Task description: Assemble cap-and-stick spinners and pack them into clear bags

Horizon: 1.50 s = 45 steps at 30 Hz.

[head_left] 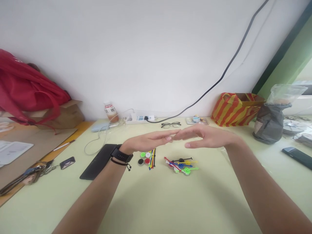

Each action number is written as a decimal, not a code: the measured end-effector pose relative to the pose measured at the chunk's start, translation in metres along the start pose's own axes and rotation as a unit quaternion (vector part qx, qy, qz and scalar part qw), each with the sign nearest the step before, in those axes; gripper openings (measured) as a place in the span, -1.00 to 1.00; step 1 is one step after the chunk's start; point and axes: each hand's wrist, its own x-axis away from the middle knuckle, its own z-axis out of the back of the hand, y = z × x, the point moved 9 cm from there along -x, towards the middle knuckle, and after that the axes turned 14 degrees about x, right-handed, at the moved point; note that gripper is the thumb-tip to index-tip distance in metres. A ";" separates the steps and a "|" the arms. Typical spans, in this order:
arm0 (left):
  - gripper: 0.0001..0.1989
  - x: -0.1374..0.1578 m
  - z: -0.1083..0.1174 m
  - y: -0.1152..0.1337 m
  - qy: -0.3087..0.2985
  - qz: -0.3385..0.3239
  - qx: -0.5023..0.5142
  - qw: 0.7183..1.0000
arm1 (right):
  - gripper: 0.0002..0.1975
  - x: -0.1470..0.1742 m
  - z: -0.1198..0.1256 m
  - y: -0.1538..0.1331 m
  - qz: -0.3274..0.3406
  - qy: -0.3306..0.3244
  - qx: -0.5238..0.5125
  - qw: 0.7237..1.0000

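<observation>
My left hand (148, 140) and my right hand (204, 136) are raised above the table, fingers stretched toward each other. Their fingertips meet or overlap in the middle; whether they truly touch I cannot tell. Neither hand holds anything. Below the left one lie several round plastic discs (147, 161) in green, white, black and red, beside a bundle of thin coloured plastic arrows (152, 159). Under the right one is a pile of arrows joined to round bases (181, 165), in red, black, yellow, blue and green.
A black tablet-like slab (97, 164) lies by my left forearm. Eyeglasses (171, 124), a power strip (140, 119) and a bottle (111, 112) stand near the wall. At right are a striped bag (235, 110), a grey bag (269, 125) and a phone (297, 157); keys (31, 174) lie left.
</observation>
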 end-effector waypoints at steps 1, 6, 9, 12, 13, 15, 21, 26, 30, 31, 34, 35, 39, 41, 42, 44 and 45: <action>-0.49 0.001 -0.001 0.001 -0.003 0.005 -0.009 1.000 | -0.45 0.000 -0.004 -0.003 0.012 -0.019 0.010 1.000; -0.48 0.002 -0.003 0.010 -0.008 -0.007 -0.049 0.999 | -0.40 -0.003 -0.014 -0.004 0.001 -0.038 0.035 0.999; -0.46 0.001 0.002 0.011 0.018 -0.009 -0.078 0.997 | -0.39 -0.007 -0.011 0.000 -0.013 -0.008 0.038 0.999; -0.40 0.002 0.004 0.006 0.019 0.013 -0.074 0.997 | -0.49 -0.009 -0.010 0.001 -0.001 -0.002 0.032 0.999; -0.36 0.003 0.003 0.004 0.010 0.022 -0.062 0.998 | -0.53 -0.008 -0.010 0.000 0.007 -0.007 0.024 1.000; -0.28 0.006 0.001 0.000 -0.017 0.031 -0.026 0.999 | -0.55 -0.007 -0.012 -0.003 0.017 -0.024 0.002 1.000; -0.15 0.011 -0.005 -0.009 -0.104 0.027 0.090 0.990 | -0.55 0.000 -0.014 -0.017 0.052 -0.068 -0.023 0.996; -0.08 0.008 -0.013 -0.025 -0.132 0.056 0.159 0.977 | -0.54 -0.001 -0.013 -0.027 0.093 -0.058 0.013 0.994; -0.09 0.005 -0.010 -0.031 -0.103 0.062 0.161 0.980 | -0.61 -0.003 -0.010 -0.029 0.076 -0.037 0.009 0.996; -0.10 0.005 -0.008 -0.031 -0.095 0.065 0.156 0.981 | -0.61 -0.002 -0.010 -0.029 0.069 -0.037 0.009 0.997; -0.13 0.007 -0.005 -0.030 -0.082 0.074 0.133 0.985 | -0.60 -0.001 -0.011 -0.027 0.049 -0.044 0.021 0.998; -0.13 0.007 -0.004 -0.029 -0.080 0.074 0.123 0.986 | -0.60 -0.001 -0.011 -0.026 0.047 -0.045 0.032 0.997; -0.17 0.005 -0.003 -0.022 -0.078 0.056 0.081 0.992 | -0.56 0.001 -0.006 -0.028 0.065 -0.030 0.075 0.995; -0.19 0.005 -0.002 -0.019 -0.076 0.049 0.062 0.994 | -0.51 0.001 -0.003 -0.029 0.080 -0.016 0.086 0.993; -0.19 0.005 0.000 -0.019 -0.071 0.048 0.054 0.995 | -0.49 0.002 -0.001 -0.029 0.084 -0.008 0.090 0.992; -0.18 0.006 0.005 -0.019 -0.053 0.051 0.038 0.997 | -0.47 0.002 0.001 -0.028 0.083 0.005 0.098 0.992; -0.18 0.007 0.008 -0.020 -0.043 0.052 0.032 0.997 | -0.47 0.002 0.001 -0.027 0.080 0.008 0.100 0.992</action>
